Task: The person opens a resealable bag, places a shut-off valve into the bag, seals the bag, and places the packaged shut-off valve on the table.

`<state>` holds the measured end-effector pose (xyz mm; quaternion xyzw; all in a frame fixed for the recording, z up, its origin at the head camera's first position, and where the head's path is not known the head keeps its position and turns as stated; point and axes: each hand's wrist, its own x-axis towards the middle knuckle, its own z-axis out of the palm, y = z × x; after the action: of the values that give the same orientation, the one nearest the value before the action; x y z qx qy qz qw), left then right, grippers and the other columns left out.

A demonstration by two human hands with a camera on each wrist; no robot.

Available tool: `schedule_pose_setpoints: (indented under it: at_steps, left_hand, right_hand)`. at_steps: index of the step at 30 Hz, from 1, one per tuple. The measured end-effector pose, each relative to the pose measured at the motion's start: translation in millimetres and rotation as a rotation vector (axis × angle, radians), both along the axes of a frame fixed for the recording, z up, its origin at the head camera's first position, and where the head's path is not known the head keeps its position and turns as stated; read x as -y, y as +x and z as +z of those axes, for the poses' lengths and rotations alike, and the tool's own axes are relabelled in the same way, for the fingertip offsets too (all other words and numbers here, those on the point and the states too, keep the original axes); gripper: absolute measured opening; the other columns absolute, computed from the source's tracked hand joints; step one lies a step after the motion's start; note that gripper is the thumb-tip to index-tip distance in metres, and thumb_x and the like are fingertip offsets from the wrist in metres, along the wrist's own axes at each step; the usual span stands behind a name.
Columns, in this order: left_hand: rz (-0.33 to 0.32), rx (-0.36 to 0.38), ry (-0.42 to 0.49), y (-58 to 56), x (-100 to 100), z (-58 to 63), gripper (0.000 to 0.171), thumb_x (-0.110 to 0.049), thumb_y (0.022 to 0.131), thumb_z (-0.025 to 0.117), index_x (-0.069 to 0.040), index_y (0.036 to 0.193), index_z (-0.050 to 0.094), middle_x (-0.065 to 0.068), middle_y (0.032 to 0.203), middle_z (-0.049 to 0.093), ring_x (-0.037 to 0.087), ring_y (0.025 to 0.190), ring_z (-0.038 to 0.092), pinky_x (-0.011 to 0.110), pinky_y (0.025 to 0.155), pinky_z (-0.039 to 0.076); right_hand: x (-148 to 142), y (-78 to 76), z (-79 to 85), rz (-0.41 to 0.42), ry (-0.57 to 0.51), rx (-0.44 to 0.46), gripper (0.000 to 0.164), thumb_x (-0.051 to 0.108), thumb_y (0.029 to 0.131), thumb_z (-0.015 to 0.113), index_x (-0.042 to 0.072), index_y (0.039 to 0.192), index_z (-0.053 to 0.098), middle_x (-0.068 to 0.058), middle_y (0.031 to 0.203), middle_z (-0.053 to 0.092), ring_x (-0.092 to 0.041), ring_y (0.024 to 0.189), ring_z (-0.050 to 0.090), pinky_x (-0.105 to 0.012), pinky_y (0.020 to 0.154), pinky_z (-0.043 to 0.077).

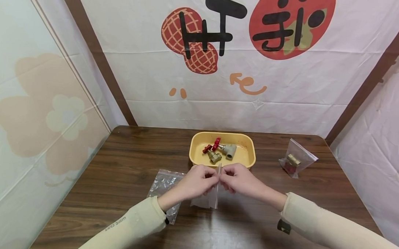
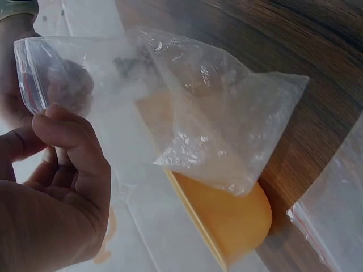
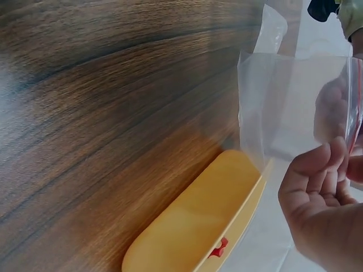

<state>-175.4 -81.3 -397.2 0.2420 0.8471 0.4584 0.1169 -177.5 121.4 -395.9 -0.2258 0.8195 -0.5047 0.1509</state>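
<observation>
Both hands meet in front of the yellow tray, at the top edge of a clear zip bag (image 2: 227, 113). My left hand (image 1: 199, 181) pinches one side of the bag's mouth between thumb and forefinger. On the other side, my right hand (image 1: 238, 179) pinches the same zip edge, seen with its red line in the right wrist view. The bag hangs below the fingers, and no item shows in it. Just beyond the hands, the yellow tray (image 1: 251, 157) holds a brass valve (image 1: 215, 157) and a grey valve (image 1: 229, 151), both with red handles.
A flat stack of clear zip bags (image 1: 162, 183) lies left of the hands, partly under the left forearm. At the right of the wooden table (image 1: 119, 158), a filled zip bag (image 1: 294, 162) stands with a brass and red part inside. A printed cloth hangs behind the table.
</observation>
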Motion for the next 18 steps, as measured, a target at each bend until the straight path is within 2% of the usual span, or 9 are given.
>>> schedule_pose_setpoints:
  at_steps: [5, 11, 15, 18]
  left_hand:
    - [0.025, -0.045, -0.021, 0.8, -2.4, 0.8, 0.023, -0.007, 0.095, 0.06, -0.009, 0.075, 0.072, -0.008, 0.053, 0.055, 0.006, 0.046, 0.051, 0.024, 0.044, 0.044]
    - [0.028, -0.065, -0.05, 2.2, -3.2, 2.2, 0.025, -0.007, 0.093, 0.062, -0.013, 0.07, 0.071, -0.01, 0.05, 0.053, 0.004, 0.043, 0.049, 0.023, 0.043, 0.041]
    - [0.019, -0.051, -0.06, 2.2, -3.0, 3.2, 0.025, -0.007, 0.093, 0.061, -0.012, 0.07, 0.07, -0.009, 0.051, 0.054, 0.005, 0.043, 0.049, 0.023, 0.042, 0.042]
    - [-0.001, -0.018, -0.053, 1.6, -1.4, 4.2, 0.027, -0.008, 0.098, 0.06, -0.012, 0.072, 0.068, -0.006, 0.053, 0.055, 0.007, 0.044, 0.051, 0.025, 0.042, 0.045]
  right_hand:
    - [4.4, 1.1, 0.3, -0.046, 0.063, -0.047, 0.024, 0.007, 0.096, 0.057, 0.008, 0.072, 0.063, 0.002, 0.058, 0.057, -0.009, 0.048, 0.051, -0.025, 0.048, 0.045]
    - [5.2, 1.7, 2.5, -0.047, 0.112, -0.072, 0.025, 0.006, 0.093, 0.057, 0.009, 0.069, 0.063, 0.004, 0.056, 0.058, -0.008, 0.048, 0.052, -0.024, 0.047, 0.042]
    - [4.2, 0.9, 3.5, -0.022, 0.13, -0.089, 0.026, 0.008, 0.094, 0.057, 0.011, 0.07, 0.063, 0.004, 0.058, 0.059, -0.008, 0.05, 0.054, -0.025, 0.048, 0.045]
    - [1.8, -0.4, 3.5, 0.02, 0.112, -0.059, 0.027, 0.012, 0.101, 0.057, 0.01, 0.075, 0.065, 0.001, 0.062, 0.061, -0.01, 0.052, 0.056, -0.026, 0.051, 0.047]
